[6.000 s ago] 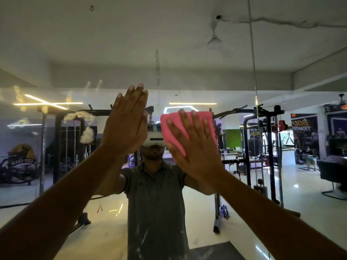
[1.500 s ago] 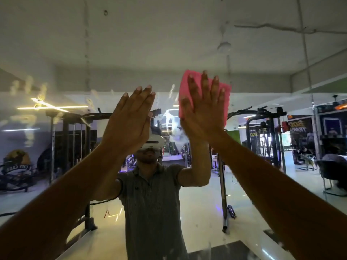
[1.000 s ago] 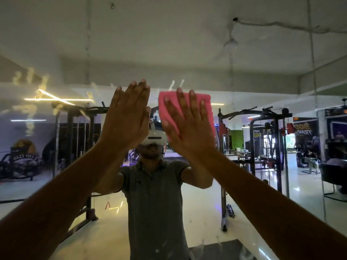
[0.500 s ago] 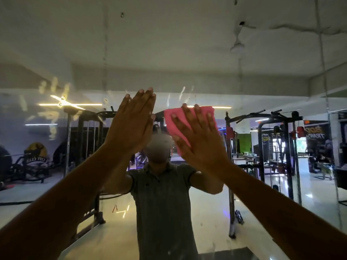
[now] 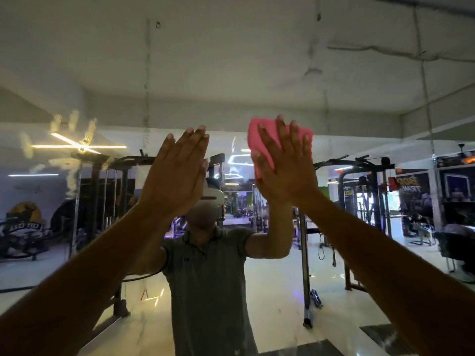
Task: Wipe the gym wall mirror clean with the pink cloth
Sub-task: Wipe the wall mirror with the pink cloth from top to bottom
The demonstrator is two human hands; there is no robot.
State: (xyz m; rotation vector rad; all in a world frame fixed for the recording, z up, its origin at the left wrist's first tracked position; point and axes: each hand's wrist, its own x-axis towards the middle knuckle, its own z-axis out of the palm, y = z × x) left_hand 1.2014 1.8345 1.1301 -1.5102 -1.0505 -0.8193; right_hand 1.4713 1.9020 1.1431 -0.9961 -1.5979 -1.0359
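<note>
A person's flat right hand [image 5: 285, 173] presses a pink cloth [image 5: 259, 142] against the mirror [image 5: 257, 73], flat left hand [image 5: 177, 176] braced alongside.

Gym wall mirror [image 5: 257, 73]: a large upright glass pane filling the view, reflecting the ceiling, the gym floor, weight racks and the person. Pale smears and handprint-like marks [image 5: 69, 140] show on its upper left area, with further faint streaks near the centre. Pink cloth [image 5: 259, 145]: a small folded pad, roughly rectangular, spread flat against the glass right of centre, its upper and left edges visible.
</note>
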